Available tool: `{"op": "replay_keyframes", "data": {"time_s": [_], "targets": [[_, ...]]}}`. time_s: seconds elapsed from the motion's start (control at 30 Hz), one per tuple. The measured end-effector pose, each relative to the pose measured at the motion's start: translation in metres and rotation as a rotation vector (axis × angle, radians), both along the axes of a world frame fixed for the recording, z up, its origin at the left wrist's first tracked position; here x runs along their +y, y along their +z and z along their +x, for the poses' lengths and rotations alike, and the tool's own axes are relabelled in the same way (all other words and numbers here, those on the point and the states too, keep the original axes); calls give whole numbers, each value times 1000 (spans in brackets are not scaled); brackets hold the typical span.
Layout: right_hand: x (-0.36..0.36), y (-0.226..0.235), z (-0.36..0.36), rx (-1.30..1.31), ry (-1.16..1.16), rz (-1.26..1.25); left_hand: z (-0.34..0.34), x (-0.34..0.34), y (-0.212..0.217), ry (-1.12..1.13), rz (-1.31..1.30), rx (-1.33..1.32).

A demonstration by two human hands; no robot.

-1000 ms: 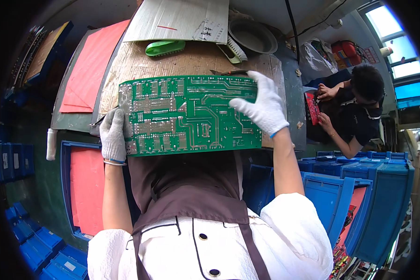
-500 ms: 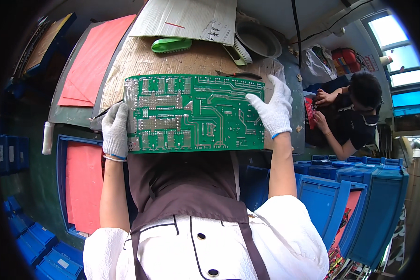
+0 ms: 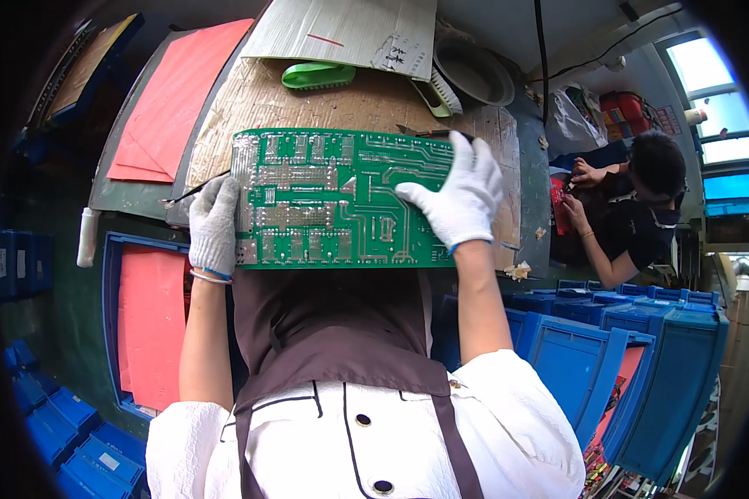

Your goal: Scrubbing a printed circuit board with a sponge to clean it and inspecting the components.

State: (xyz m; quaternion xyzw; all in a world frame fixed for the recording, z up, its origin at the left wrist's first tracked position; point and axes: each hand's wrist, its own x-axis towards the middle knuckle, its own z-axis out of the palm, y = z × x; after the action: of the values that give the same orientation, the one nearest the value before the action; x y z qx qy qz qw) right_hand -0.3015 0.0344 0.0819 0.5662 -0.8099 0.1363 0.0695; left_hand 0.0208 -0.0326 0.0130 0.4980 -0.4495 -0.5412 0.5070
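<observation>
A large green printed circuit board (image 3: 308, 200), its soldered side up, lies level in front of me over the bench. My left hand (image 3: 215, 224), in a white knitted glove, is closed on the board's left edge. A thin dark tool with a pale tip (image 3: 193, 192) sticks out beside that hand; whether the fingers hold it I cannot tell. My right hand (image 3: 460, 200), gloved too, rests over the board's right part with fingers stretched out and thumb apart, hiding that corner. Just beyond the board's far edge lie dark-handled pliers (image 3: 424, 131), partly covered by the right fingers.
Cardboard (image 3: 391, 104) covers the bench, with a green brush (image 3: 318, 76), another brush (image 3: 441, 93), a pale panel (image 3: 341, 33) and a round basin (image 3: 474, 71) at the back. Red sheets (image 3: 171, 108) lie left. Blue crates (image 3: 570, 358) stand right, near a seated co-worker (image 3: 632, 200).
My right hand has slid left, from the board's right edge further in over its surface. The left hand keeps its place at the left edge. The whole view has shifted slightly.
</observation>
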Motion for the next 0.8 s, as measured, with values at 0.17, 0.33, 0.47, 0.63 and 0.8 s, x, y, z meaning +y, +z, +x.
{"op": "replay_keyframes", "data": {"time_s": [0.17,0.33,0.47,0.63,0.8], "targets": [[7,0,-10,-225,64,-134,-1,-2,-1,-12,-10,-3],[31,16,-11,9,267,-411,4,-1,-2,-30,18,6],[56,-21,-4,147,288,-240,-2,-3,1,-29,19,28],[52,-15,-6,178,294,-183,3,-2,0,-30,17,-26],[48,-9,-1,225,362,-147,3,-3,-3,-38,6,-42]]}}
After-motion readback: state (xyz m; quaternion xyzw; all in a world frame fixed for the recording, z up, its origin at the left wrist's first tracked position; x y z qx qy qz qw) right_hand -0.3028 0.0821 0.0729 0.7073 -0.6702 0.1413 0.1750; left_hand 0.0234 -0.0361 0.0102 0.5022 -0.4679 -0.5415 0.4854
